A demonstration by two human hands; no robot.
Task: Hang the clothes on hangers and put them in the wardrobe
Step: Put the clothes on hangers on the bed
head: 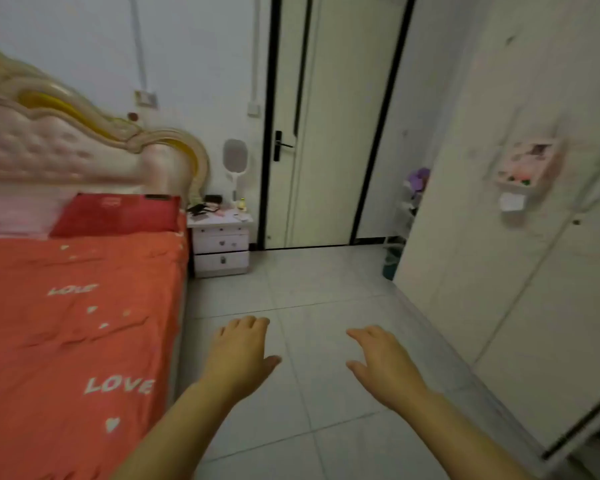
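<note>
Left hand (243,355) and right hand (385,365) hover empty and apart, fingers loose, at 6 o'clock, the wardrobe (520,289) at 3 o'clock (no clothes or hangers in sight), so progress cannot be judged.

Lighting is dim, soft and even, with a greenish-grey cast. Only faint shadows are seen on the floor (326,299). Strong blur is recorded on the headboard (66,147) and the wardrobe (520,258). The edges of the door (329,133) are slanted by wide-angle distortion.
</note>
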